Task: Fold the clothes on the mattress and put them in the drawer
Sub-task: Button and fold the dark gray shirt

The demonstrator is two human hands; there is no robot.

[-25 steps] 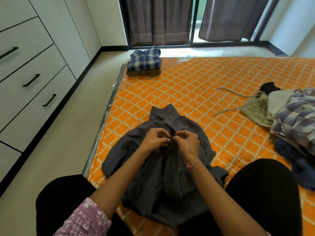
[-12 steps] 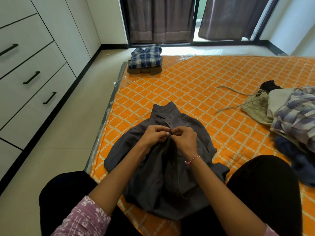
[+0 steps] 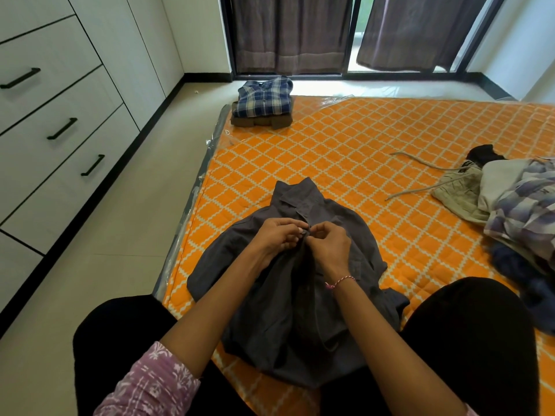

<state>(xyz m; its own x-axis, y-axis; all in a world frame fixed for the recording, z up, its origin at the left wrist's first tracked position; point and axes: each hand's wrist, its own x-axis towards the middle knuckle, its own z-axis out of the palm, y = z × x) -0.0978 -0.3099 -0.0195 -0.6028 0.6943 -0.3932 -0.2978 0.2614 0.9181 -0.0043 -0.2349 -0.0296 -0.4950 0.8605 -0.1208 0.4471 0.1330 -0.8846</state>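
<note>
Both hands meet at the front opening of a grey shirt (image 3: 288, 295), just below its collar. The left hand (image 3: 277, 235) pinches the shirt's edge between curled fingers and thumb, and the right hand (image 3: 330, 244) does the same from the other side, the fingertips of the two almost touching (what sits between them is too small to make out). The right wrist wears a thin pink and white thread band (image 3: 341, 280). The shirt lies spread and rumpled on an orange mattress (image 3: 345, 151) with a white diamond pattern, collar pointing away from the person, its hem between their black-clad knees. At the mattress's far left corner sits a folded stack (image 3: 262, 108): a blue plaid shirt on top of something brown. On the right edge lies a loose pile (image 3: 510, 205) of unfolded clothes, with a pale cord trailing out. Along the left wall stand white drawers (image 3: 60, 115) with black handles, all closed. Dark curtains (image 3: 288, 31) hang at the far window.
</note>
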